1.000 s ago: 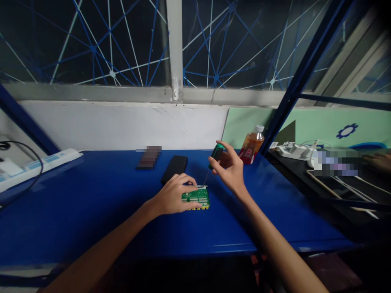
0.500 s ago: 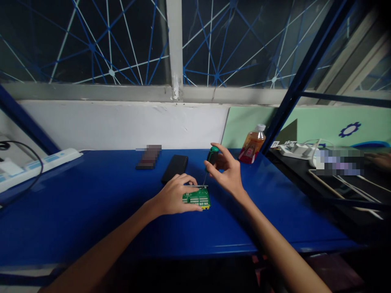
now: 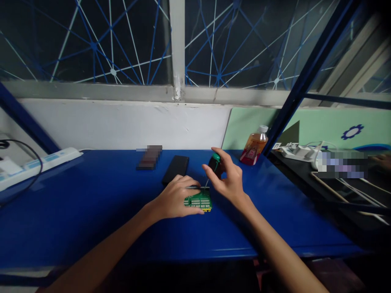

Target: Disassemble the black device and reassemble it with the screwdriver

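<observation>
A green circuit board (image 3: 200,199) with a yellow strip along its near edge lies on the blue table (image 3: 128,228). Across its left part, my left hand (image 3: 177,197) grips it, thumb on the near edge and fingers over the far side. My right hand (image 3: 229,175) holds a screwdriver (image 3: 215,162) with a green and black handle. The screwdriver leans to the right, its thin shaft pointing down to the board's far right edge. Whether the tip sits in a screw is too small to tell. Just behind my left hand lies a flat black case (image 3: 176,167).
A blurred dark object (image 3: 149,158) lies at the back. A drink bottle (image 3: 254,145) stands back right beside a blue frame post (image 3: 285,118). A white power strip (image 3: 42,167) lies at left. Cables and plugs (image 3: 301,151) cover the black table on the right.
The screwdriver handle has tipped further to the right, and my right hand has shifted slightly with it. My left hand stays on the circuit board. The whole view has moved a little.
</observation>
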The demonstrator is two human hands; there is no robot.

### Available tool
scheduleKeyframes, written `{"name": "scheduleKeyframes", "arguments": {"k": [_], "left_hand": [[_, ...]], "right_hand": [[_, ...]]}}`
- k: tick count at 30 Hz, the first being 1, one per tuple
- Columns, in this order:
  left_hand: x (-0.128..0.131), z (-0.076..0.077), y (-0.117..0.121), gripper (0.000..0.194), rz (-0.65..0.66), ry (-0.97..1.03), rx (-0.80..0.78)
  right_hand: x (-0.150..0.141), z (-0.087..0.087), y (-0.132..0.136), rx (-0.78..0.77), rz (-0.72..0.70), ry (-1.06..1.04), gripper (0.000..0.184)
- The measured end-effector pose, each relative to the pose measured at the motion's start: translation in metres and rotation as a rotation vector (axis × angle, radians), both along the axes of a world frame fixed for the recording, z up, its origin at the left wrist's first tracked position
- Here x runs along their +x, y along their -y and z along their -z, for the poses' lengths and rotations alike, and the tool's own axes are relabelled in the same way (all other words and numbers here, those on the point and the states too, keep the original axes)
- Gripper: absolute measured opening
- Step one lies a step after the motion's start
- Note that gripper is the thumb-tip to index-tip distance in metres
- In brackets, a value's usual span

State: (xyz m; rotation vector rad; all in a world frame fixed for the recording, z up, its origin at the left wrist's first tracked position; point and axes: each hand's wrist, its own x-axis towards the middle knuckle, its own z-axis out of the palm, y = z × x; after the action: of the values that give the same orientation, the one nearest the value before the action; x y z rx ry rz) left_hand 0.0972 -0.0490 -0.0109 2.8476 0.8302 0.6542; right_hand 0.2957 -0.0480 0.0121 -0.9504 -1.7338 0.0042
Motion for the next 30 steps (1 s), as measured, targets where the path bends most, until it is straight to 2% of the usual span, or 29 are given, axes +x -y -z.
{"name": "scheduleKeyframes", "arguments": {"k": [5,9,14,23,30], "left_hand": [[-0.0007,0.0015,-0.0004,0.048,0.004,0.005,-0.001],[-0.0011,0.0022,-0.0007,0.051,0.013,0.010,-0.005],[-0.0012,0.0034,-0.0009,0.049,0.001,0.016,0.004],[-0.0005,0.0007,0.0005,0.048,-0.002,0.006,-0.005],[-0.0008,0.0027,-0.0004,0.049,-0.001,0.006,0.008]], "right_hand": [[0.0008,-0.0005,0.0016,0.000,-0.041,0.069,0.048],[0.0007,0.0000,0.0015,0.048,0.007,0.063,0.050],[0.0010,-0.0019,0.0022,0.029,0.026,0.168,0.048],[0.0026,-0.0024,0.0021,0.046,0.052,0.176,0.044],[0.0024,-0.0022,0.0014,0.018,0.034,0.142,0.050]]}}
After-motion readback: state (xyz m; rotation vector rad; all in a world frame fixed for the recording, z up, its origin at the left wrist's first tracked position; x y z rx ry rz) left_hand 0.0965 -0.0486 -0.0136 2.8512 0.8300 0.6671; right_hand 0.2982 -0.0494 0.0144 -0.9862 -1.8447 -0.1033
